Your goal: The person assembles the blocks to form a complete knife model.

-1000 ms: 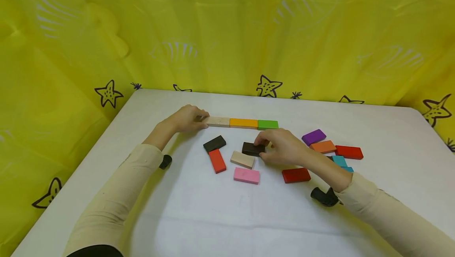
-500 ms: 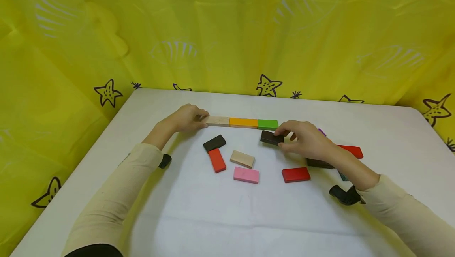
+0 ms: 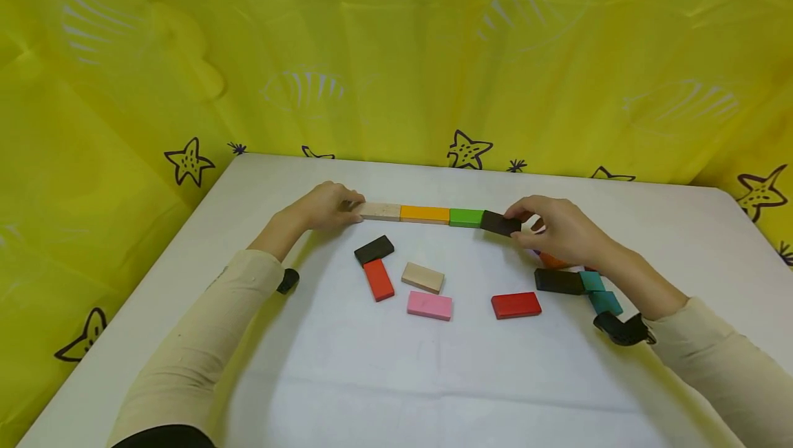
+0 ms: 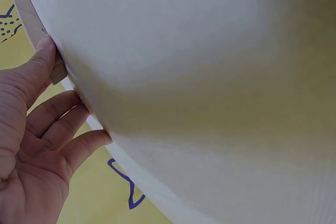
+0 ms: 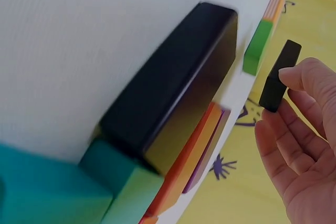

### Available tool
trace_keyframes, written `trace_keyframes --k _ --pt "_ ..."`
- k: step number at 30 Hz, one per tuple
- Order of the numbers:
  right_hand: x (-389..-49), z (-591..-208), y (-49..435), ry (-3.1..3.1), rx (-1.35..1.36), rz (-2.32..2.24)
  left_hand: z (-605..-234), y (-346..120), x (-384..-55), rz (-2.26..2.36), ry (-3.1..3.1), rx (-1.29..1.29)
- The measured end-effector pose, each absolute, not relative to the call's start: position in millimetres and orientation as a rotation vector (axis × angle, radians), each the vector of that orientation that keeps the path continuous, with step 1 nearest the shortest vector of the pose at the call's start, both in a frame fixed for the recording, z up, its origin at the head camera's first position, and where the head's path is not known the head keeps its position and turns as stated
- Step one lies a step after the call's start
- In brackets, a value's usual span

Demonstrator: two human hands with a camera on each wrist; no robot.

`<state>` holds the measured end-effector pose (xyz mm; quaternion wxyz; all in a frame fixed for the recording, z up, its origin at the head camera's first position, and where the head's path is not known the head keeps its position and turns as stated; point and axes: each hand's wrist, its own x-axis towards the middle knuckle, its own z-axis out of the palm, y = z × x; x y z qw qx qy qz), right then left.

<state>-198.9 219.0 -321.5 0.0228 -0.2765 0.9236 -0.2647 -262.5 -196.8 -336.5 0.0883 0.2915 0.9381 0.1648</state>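
Observation:
A row of flat blocks lies along the back of the table: a natural wood block (image 3: 381, 212), a yellow-orange block (image 3: 425, 215) and a green block (image 3: 465, 217), end to end. At the row's left end my left hand (image 3: 325, 206) pinches the wood block, its thumb (image 4: 46, 51) against the block's side. My right hand (image 3: 560, 228) grips a black block (image 3: 499, 223) by its right end. In the head view that block's left end meets the green block's right end, slightly slanted. The right wrist view shows the black block (image 5: 281, 77) between thumb and fingers.
Loose blocks lie nearer: a black one (image 3: 374, 249) touching a red one (image 3: 378, 280), a beige one (image 3: 423, 277), a pink one (image 3: 429, 305) and a red one (image 3: 516, 305). Under the right forearm lie another black block (image 3: 559, 281), teal blocks (image 3: 604, 303) and an orange block (image 3: 553, 261).
My right hand has carried the black block right and back, from beside the beige block to the green block's right end. My left hand has stayed at the wood block.

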Motion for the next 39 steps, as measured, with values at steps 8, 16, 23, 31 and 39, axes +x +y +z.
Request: trace_keyframes --k 8,16,23,31,39 --pt "-207.1 -320.5 225.4 2.869 -0.772 -0.748 -337.1 -196.6 -263.1 0.489 2.786 0.830" --pt "-219.2 -325.4 228.3 2.846 -0.725 -0.685 -339.0 -197.3 -263.2 0.499 2.792 0.829" --pt "-228.5 -328.9 225.2 2.826 -0.750 -0.632 -340.7 -197.1 -264.2 0.498 2.796 0.833" --pt "-235.0 -328.8 222.6 2.790 -0.808 -0.583 -340.3 -196.9 -263.9 0.506 2.787 0.804" --pt "-237.1 -328.9 219.0 2.769 -0.795 -0.588 -336.9 -195.9 -263.5 0.499 2.780 0.803"
